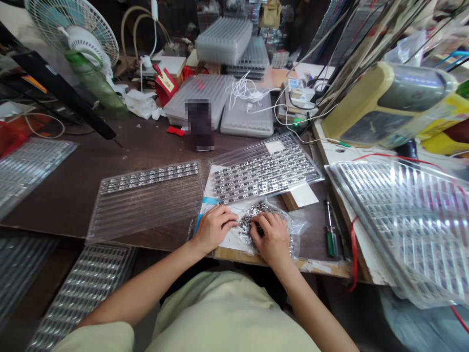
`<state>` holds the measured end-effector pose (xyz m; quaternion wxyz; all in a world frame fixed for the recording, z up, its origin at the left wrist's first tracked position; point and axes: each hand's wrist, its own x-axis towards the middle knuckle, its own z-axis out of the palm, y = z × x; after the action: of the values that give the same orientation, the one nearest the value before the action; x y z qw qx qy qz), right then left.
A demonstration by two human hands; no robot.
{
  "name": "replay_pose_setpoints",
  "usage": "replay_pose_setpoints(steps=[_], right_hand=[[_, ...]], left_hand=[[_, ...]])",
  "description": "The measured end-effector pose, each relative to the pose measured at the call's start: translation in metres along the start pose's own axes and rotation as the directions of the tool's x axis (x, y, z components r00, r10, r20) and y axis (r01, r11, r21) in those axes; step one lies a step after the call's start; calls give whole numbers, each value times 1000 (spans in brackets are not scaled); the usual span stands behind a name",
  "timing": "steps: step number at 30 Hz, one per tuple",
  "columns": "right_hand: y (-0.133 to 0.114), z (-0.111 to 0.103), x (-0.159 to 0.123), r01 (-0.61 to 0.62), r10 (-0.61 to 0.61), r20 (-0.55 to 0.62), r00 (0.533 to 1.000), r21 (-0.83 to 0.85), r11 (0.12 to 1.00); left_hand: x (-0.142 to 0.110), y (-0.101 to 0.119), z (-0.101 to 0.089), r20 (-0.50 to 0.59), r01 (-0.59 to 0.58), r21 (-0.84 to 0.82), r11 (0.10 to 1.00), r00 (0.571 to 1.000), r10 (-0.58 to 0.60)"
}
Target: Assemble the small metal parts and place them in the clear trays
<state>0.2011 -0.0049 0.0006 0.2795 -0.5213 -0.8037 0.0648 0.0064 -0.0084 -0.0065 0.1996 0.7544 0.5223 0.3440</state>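
Observation:
My right hand (271, 237) reaches into a pile of small shiny metal parts (252, 213) lying on a plastic bag, its fingers bent together at the pile. My left hand (215, 227) rests at the pile's left side, thumb and fingers closed; whatever is between them is too small to make out. Just beyond both hands, a transparent ribbed tray (264, 171) holds several rows of metal connector-like parts. To the left lies a second transparent tray (146, 205), with such parts only in its far rows.
A green-handled screwdriver (331, 239) lies right of the pile. Stacked filled trays (406, 230) stand at far right, near a yellow-and-grey machine (392, 105). A fan (78, 36), a white cable (244, 93) and more trays (198, 95) occupy the back.

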Motion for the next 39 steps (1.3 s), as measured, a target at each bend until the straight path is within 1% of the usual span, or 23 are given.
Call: replay_pose_setpoints(steps=[4, 6, 7, 8, 10, 11, 13, 15, 16, 18, 20, 22, 24, 26, 29, 31, 33, 34, 35, 36, 37, 38, 39], right_hand=[[2, -1, 0, 11, -10, -22, 1000, 30, 999], [3, -3, 0, 26, -24, -29, 999, 55, 998], [3, -3, 0, 38, -36, -28, 999, 71, 997], [2, -4, 1, 50, -48, -23, 999, 91, 995], [-3, -4, 3, 58, -59, 6, 998, 139, 989], [-7, -3, 5, 51, -55, 24, 998, 161, 986], [-16, 2, 8, 26, -38, 60, 997, 181, 983], [-25, 9, 12, 14, -27, 82, 996, 163, 986], [-28, 13, 13, 15, -28, 86, 996, 146, 989], [-33, 19, 16, 27, -37, 83, 996, 117, 993], [-34, 23, 17, 40, -48, 73, 996, 106, 994], [-33, 25, 18, 48, -56, 67, 996, 107, 993], [-33, 26, 18, 50, -58, 71, 996, 108, 993], [-34, 27, 18, 53, -62, 78, 995, 105, 993], [-36, 29, 18, 66, -73, 85, 994, 79, 995], [-35, 26, 18, 78, -81, 93, 992, 44, 996], [-32, 18, 17, 73, -70, 94, 993, -23, 997], [-29, 13, 16, 64, -58, 93, 994, -69, 996], [-25, 7, 14, 54, -43, 94, 995, -118, 992], [-20, 2, 13, 48, -32, 100, 995, -165, 985], [-16, -3, 11, 49, -26, 113, 993, -199, 979], [-12, -7, 9, 54, -26, 131, 991, -219, 974], [-8, -9, 7, 60, -27, 147, 989, -224, 973]], left_hand=[[0, 6, -2, -15, -6, -39, 999, 1000, 6], [6, 4, -11, -64, 0, -54, 999, 998, -4], [11, 0, -18, -101, 19, -43, 999, 995, -23], [17, -6, -28, -143, 49, -13, 999, 988, -50], [32, -26, -50, -226, 141, 92, 986, 967, -117], [38, -39, -63, -267, 187, 166, 968, 954, -139], [46, -66, -85, -306, 259, 305, 917, 938, -163], [45, -89, -102, -327, 314, 399, 861, 926, -187], [42, -97, -109, -337, 336, 433, 836, 921, -195], [35, -104, -117, -361, 366, 482, 796, 911, -200], [30, -102, -118, -378, 369, 506, 780, 907, -184], [36, -92, -111, -338, 312, 496, 811, 929, -151], [52, -79, -98, -239, 210, 452, 867, 965, -109], [74, -68, -81, -139, 134, 415, 900, 987, -83], [105, -57, -62, -69, 130, 421, 898, 991, -111], [114, -55, -59, -50, 158, 416, 895, 987, -151], [111, -54, -65, -66, 208, 344, 916, 978, -198], [105, -54, -69, -80, 237, 262, 936, 971, -224], [96, -52, -74, -85, 263, 147, 953, 964, -253], [86, -50, -78, -68, 288, 14, 958, 956, -286], [73, -47, -81, -26, 310, -124, 942, 948, -316], [60, -43, -82, 38, 343, -238, 909, 938, -344], [47, -38, -81, 110, 383, -312, 869, 924, -367]])
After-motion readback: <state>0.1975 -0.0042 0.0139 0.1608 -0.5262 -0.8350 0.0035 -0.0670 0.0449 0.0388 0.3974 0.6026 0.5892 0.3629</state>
